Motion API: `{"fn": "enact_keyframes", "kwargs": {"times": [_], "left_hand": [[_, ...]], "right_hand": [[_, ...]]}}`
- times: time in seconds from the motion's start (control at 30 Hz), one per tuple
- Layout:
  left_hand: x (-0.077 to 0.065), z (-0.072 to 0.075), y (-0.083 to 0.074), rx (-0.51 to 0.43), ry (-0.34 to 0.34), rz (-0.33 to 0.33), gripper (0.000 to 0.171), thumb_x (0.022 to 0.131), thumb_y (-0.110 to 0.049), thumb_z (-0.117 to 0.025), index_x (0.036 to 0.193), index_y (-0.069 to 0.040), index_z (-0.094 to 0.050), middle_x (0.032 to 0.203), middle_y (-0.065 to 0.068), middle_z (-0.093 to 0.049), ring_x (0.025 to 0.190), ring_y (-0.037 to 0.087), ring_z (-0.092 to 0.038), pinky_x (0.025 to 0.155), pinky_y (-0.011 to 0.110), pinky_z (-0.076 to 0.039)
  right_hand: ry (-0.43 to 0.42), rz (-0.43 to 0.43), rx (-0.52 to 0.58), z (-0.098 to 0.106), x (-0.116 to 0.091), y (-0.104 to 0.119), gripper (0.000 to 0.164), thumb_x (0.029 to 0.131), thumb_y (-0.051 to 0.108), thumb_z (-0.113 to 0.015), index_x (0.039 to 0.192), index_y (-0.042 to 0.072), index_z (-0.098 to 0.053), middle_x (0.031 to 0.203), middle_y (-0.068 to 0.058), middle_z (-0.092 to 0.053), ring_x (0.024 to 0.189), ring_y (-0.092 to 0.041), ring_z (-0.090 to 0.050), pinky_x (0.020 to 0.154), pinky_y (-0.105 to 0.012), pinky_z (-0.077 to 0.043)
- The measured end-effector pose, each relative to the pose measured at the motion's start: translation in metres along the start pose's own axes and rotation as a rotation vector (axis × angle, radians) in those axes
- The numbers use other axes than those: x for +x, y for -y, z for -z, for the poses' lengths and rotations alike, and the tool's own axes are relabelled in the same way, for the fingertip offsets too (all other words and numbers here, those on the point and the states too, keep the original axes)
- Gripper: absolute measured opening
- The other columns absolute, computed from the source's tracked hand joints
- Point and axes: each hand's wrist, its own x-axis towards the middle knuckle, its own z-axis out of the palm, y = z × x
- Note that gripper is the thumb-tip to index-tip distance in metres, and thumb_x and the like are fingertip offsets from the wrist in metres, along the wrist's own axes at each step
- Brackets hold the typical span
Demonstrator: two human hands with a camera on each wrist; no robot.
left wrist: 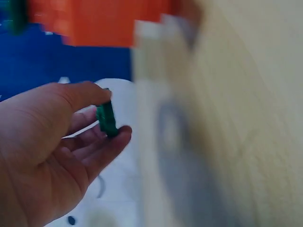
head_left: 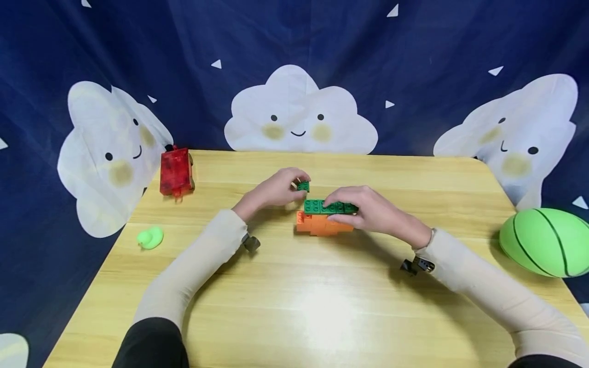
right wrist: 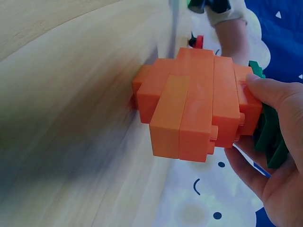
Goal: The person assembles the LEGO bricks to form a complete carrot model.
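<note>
A stack of orange toy bricks (head_left: 324, 225) stands near the middle of the table, with a long green studded brick (head_left: 314, 206) on top. My right hand (head_left: 370, 208) grips the upper right part of this stack; in the right wrist view its stepped orange side (right wrist: 189, 104) faces the camera. Just behind and left of the stack is my left hand (head_left: 275, 189), pinching a small green brick (left wrist: 107, 118) between thumb and fingertips. That brick is apart from the stack.
On the wooden table (head_left: 257, 306), a red see-through toy cart (head_left: 176, 172) sits at the back left. A small green duck (head_left: 150, 237) lies nearer on the left. A green ball (head_left: 545, 242) rests at the right edge. A blue cloud-print curtain (head_left: 414, 46) hangs behind.
</note>
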Motion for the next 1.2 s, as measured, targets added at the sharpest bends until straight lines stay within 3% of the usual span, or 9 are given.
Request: {"fn": "enact_keyframes", "kwargs": {"times": [0.1,0.23,0.4,0.67,0.93,1.2], "left_hand": [[-0.020,0.011,-0.013,-0.112,-0.066,-0.054,0.038,0.098,-0.019,-0.069,0.134,-0.006,-0.063,0.131,0.008,-0.065,0.113,0.021,-0.066,0.098,0.032,-0.058],[-0.045,0.022,-0.028,-0.179,-0.152,-0.168,0.032,0.096,-0.022,-0.074,0.126,-0.014,-0.069,0.124,0.001,-0.070,0.105,0.016,-0.067,0.094,0.032,-0.059],[-0.063,0.023,-0.042,-0.207,-0.162,-0.262,0.026,0.093,-0.020,-0.077,0.118,-0.018,-0.074,0.117,-0.003,-0.073,0.102,0.013,-0.067,0.092,0.034,-0.060],[-0.067,0.012,-0.048,-0.208,-0.105,-0.292,0.018,0.091,-0.015,-0.079,0.109,-0.015,-0.077,0.111,-0.001,-0.074,0.102,0.012,-0.067,0.081,0.028,-0.062],[-0.069,0.010,-0.046,-0.167,-0.137,-0.298,0.019,0.089,-0.016,-0.081,0.107,-0.015,-0.078,0.109,-0.001,-0.077,0.101,0.011,-0.071,0.086,0.028,-0.062],[-0.067,0.006,-0.041,-0.093,-0.165,-0.400,0.021,0.086,-0.014,-0.084,0.107,-0.011,-0.080,0.111,0.005,-0.078,0.101,0.014,-0.074,0.089,0.024,-0.060]], "right_hand": [[-0.010,0.017,0.010,-0.001,0.000,-0.001,0.022,0.089,0.020,-0.082,0.109,0.015,-0.074,0.107,0.002,-0.077,0.097,-0.011,-0.073,0.084,-0.032,-0.061],[-0.027,0.029,0.013,-0.001,0.001,-0.002,0.019,0.087,0.017,-0.083,0.104,0.014,-0.075,0.107,-0.003,-0.078,0.096,-0.015,-0.075,0.082,-0.033,-0.062],[-0.029,0.012,0.028,0.001,0.002,-0.001,0.017,0.086,0.016,-0.084,0.101,0.015,-0.076,0.107,-0.004,-0.078,0.090,-0.013,-0.074,0.073,-0.028,-0.061],[-0.049,0.035,0.041,-0.002,0.000,0.000,0.017,0.084,0.013,-0.085,0.099,0.014,-0.077,0.104,-0.004,-0.079,0.088,-0.014,-0.075,0.070,-0.027,-0.060],[-0.038,0.026,0.046,-0.002,0.001,-0.001,0.018,0.085,0.015,-0.085,0.102,0.015,-0.078,0.106,-0.003,-0.079,0.090,-0.012,-0.075,0.070,-0.024,-0.059],[-0.030,0.011,0.049,-0.002,0.000,-0.002,0.015,0.087,0.017,-0.083,0.100,0.016,-0.078,0.107,-0.003,-0.078,0.088,-0.011,-0.074,0.068,-0.023,-0.058]]}}
